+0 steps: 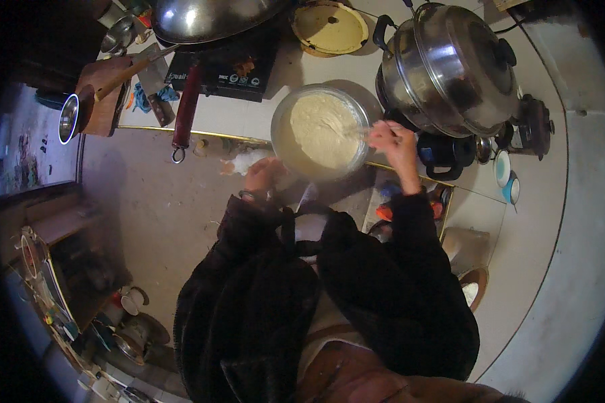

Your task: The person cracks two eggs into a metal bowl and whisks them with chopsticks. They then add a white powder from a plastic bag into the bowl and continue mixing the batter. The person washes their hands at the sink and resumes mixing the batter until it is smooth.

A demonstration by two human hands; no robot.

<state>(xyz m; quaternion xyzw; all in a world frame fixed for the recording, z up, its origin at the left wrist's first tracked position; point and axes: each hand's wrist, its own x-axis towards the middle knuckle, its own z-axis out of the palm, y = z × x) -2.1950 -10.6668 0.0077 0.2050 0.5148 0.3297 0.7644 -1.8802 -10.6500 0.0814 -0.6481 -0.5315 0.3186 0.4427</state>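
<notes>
A round metal bowl [277,133] sits at the counter's front edge, holding a pale, thick batter or dough [320,126] with a ridged surface. My left hand [263,175] is at the bowl's near left rim and appears to grip it; its fingertips are partly hidden. On the right side, my right hand [392,143] is closed around a thin utensil [355,130] that reaches over the rim into the mixture. Motion blur hides the utensil's exact kind.
Right of the bowl stands a large lidded steamer pot [438,75], close to my right hand. A red-handled wok [212,20] rests over a black cooker [232,70] at the back left. A cleaver [159,108] lies by a wooden cutting board [98,95]. Behind is a yellow enamel lid [330,30].
</notes>
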